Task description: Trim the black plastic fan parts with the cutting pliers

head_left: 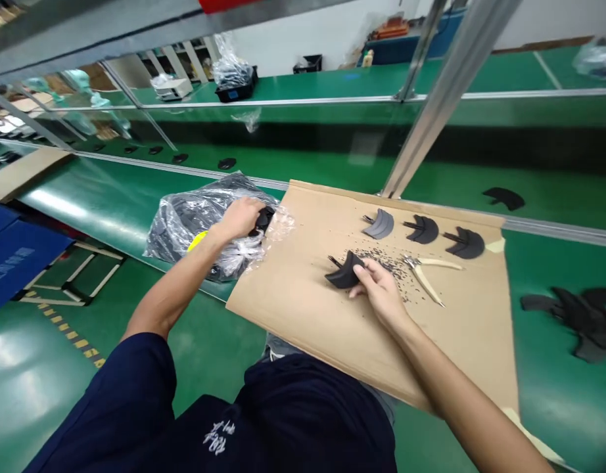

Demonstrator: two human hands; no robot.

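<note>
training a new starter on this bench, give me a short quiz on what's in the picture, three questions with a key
1. Multiple choice: what does the right hand hold?
a) a blue cloth
b) a matte black curved piece
c) a screwdriver

2. True or false: the metal pliers with cream handles lie with their handles spread on the flat brown cardboard sheet.

3. Count: how many dark curved pieces lie in the row along the far edge of the sheet?

Key: 1 b; 2 true; 3 three.
</note>
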